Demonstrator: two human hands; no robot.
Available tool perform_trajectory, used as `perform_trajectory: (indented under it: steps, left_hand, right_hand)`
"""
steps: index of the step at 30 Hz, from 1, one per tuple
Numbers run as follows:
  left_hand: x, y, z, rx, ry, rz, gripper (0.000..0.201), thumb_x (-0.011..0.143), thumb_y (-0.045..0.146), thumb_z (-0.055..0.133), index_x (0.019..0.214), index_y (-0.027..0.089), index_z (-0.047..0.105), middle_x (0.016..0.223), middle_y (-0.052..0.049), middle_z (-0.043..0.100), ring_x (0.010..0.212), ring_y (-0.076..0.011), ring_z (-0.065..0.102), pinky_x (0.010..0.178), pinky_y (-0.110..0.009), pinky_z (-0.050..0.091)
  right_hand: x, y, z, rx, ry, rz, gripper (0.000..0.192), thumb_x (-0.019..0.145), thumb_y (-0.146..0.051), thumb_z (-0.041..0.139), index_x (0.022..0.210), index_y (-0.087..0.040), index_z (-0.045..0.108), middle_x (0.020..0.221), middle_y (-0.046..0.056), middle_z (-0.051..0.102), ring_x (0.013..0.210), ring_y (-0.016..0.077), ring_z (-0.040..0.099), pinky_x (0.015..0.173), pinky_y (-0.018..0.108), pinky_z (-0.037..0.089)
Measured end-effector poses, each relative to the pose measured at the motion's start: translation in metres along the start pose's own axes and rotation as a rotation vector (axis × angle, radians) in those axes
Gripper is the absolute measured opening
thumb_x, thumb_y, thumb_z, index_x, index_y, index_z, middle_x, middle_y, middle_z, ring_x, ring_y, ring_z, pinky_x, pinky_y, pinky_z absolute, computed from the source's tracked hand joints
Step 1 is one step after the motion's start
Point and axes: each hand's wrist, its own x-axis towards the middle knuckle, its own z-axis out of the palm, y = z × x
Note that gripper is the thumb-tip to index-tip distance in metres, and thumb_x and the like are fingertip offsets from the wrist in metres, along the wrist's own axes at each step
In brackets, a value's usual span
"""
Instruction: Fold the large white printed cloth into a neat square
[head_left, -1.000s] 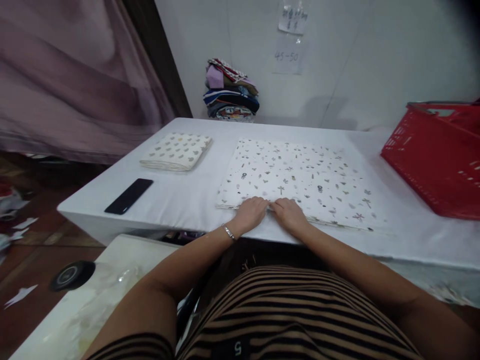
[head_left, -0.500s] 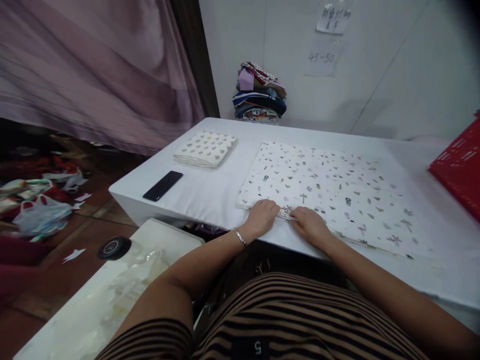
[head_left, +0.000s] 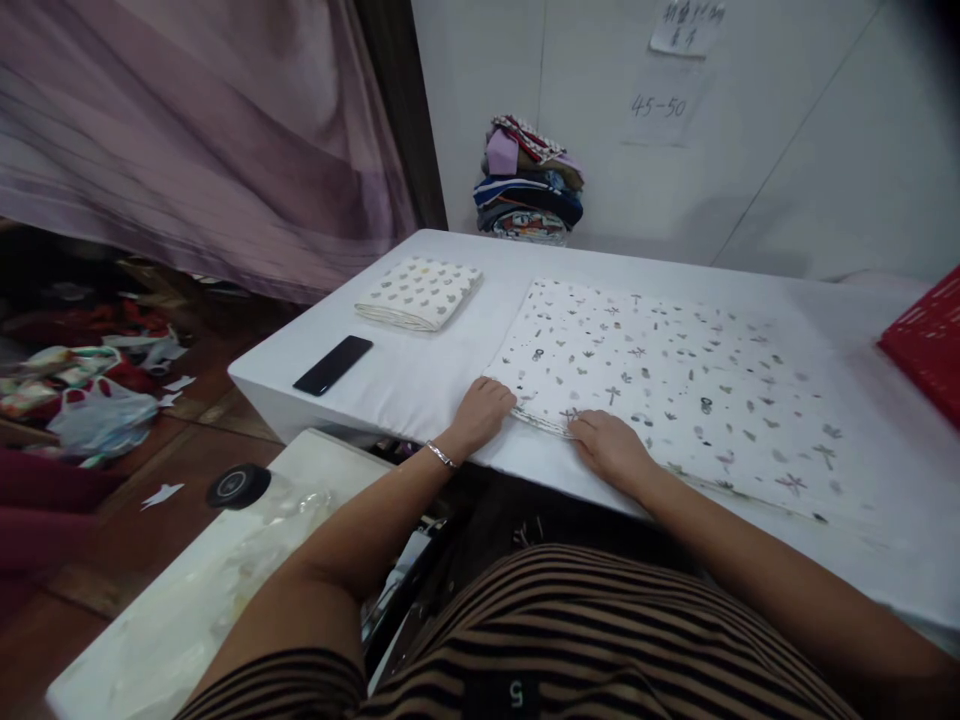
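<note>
A white fabric piece (head_left: pixel 652 370) with small plant and flamingo prints lies flat in layers on the white-covered table (head_left: pixel 420 390). At its near left corner, my left hand (head_left: pixel 484 412) has its fingers closed over the layered edge. Farther right along that same edge, my right hand (head_left: pixel 609 445) pinches the layers, its thumb under or against them. Between the hands the stacked edge of the cloth shows. A silver bracelet circles my left wrist.
A folded cream cloth (head_left: pixel 420 292) with grey-green prints and a black phone (head_left: pixel 334 365) lie on the table's left part. Folded textiles (head_left: pixel 529 185) are piled against the wall. A red object (head_left: pixel 926 345) stands at right. A black tape roll (head_left: pixel 238 486) sits on a low white surface.
My left hand has slid left along the near edge to the cloth's corner, widening the gap between the hands. My right hand stays nearly in place. The view has shifted slightly.
</note>
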Motion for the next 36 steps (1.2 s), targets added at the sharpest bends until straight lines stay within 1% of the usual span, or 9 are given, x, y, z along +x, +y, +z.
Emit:
perform_trajectory:
  steps: [5,9,14,18,21,25,28,33,36]
  left_hand:
    - [-0.004,-0.008,0.0,-0.061,-0.015,0.062,0.023,0.086,0.008,0.045,0.095,0.018,0.063,0.093,-0.005,0.066,0.091,-0.0198,0.055,0.08,-0.035,0.039]
    - [-0.009,-0.012,0.002,-0.153,0.026,0.024,0.029,0.084,0.005,0.045,0.099,0.02,0.066,0.106,-0.006,0.064,0.1,-0.0198,0.054,0.081,-0.034,0.041]
    - [-0.017,-0.021,0.005,-0.329,0.062,-0.05,0.042,0.074,-0.001,0.045,0.101,0.021,0.067,0.099,-0.006,0.063,0.098,-0.0201,0.054,0.086,-0.038,0.044]
    - [-0.027,-0.034,0.007,-0.552,0.126,-0.05,0.054,0.064,-0.001,0.043,0.111,0.019,0.062,0.111,-0.006,0.063,0.108,-0.0199,0.054,0.096,-0.043,0.044]
    - [-0.034,-0.043,0.004,-0.675,0.158,-0.058,0.051,0.067,0.002,0.044,0.112,0.02,0.06,0.117,-0.006,0.061,0.114,-0.0189,0.052,0.097,-0.042,0.046]
    - [-0.039,-0.053,-0.005,-0.664,0.186,-0.133,0.033,0.079,0.01,0.048,0.106,0.02,0.063,0.113,-0.008,0.06,0.109,-0.0177,0.055,0.093,-0.038,0.049]
    - [-0.042,-0.059,-0.013,-0.614,0.159,-0.175,0.024,0.084,0.016,0.05,0.103,0.02,0.065,0.11,-0.008,0.06,0.104,-0.0174,0.056,0.092,-0.037,0.049]
    - [-0.042,-0.061,-0.02,-0.552,0.014,-0.125,0.021,0.086,0.02,0.052,0.102,0.024,0.066,0.108,-0.005,0.06,0.101,-0.0165,0.056,0.087,-0.032,0.049]
    - [-0.038,-0.06,-0.02,-0.496,-0.044,-0.11,0.019,0.089,0.023,0.051,0.1,0.024,0.066,0.107,-0.005,0.061,0.1,-0.0166,0.056,0.084,-0.029,0.048]
  right_hand:
    - [0.0,0.001,-0.001,0.034,-0.029,-0.036,0.023,0.091,-0.02,0.042,0.099,-0.017,0.064,0.098,0.009,0.061,0.09,0.0196,0.052,0.075,0.028,0.038]
    - [0.002,-0.002,-0.008,0.01,-0.063,-0.028,0.02,0.09,-0.019,0.044,0.095,-0.016,0.063,0.098,0.009,0.061,0.09,0.0199,0.053,0.075,0.029,0.04]
    - [0.006,-0.006,-0.005,-0.002,-0.045,-0.032,0.025,0.092,-0.02,0.041,0.106,-0.017,0.061,0.107,0.01,0.061,0.096,0.021,0.054,0.078,0.03,0.042]
    - [0.006,0.001,0.006,0.031,-0.009,-0.061,0.027,0.092,-0.022,0.04,0.11,-0.018,0.06,0.112,0.011,0.06,0.1,0.0216,0.054,0.079,0.03,0.044]
    - [0.005,0.005,0.011,0.052,0.019,-0.079,0.029,0.092,-0.023,0.039,0.111,-0.017,0.061,0.112,0.012,0.06,0.098,0.0218,0.055,0.079,0.031,0.046]
    - [0.005,0.005,0.01,0.068,0.014,-0.086,0.03,0.091,-0.021,0.04,0.111,-0.017,0.062,0.111,0.012,0.061,0.096,0.0214,0.056,0.077,0.031,0.047]
    - [0.005,0.005,0.008,0.08,0.012,-0.082,0.03,0.09,-0.021,0.041,0.11,-0.017,0.062,0.109,0.012,0.062,0.095,0.0214,0.057,0.076,0.031,0.048]
    - [0.005,0.006,0.011,0.102,0.058,-0.097,0.031,0.089,-0.021,0.04,0.109,-0.017,0.063,0.105,0.011,0.063,0.093,0.0215,0.058,0.075,0.031,0.048]
    - [0.005,0.007,0.014,0.102,0.082,-0.099,0.031,0.088,-0.02,0.042,0.11,-0.016,0.063,0.105,0.011,0.063,0.094,0.022,0.058,0.075,0.031,0.048]
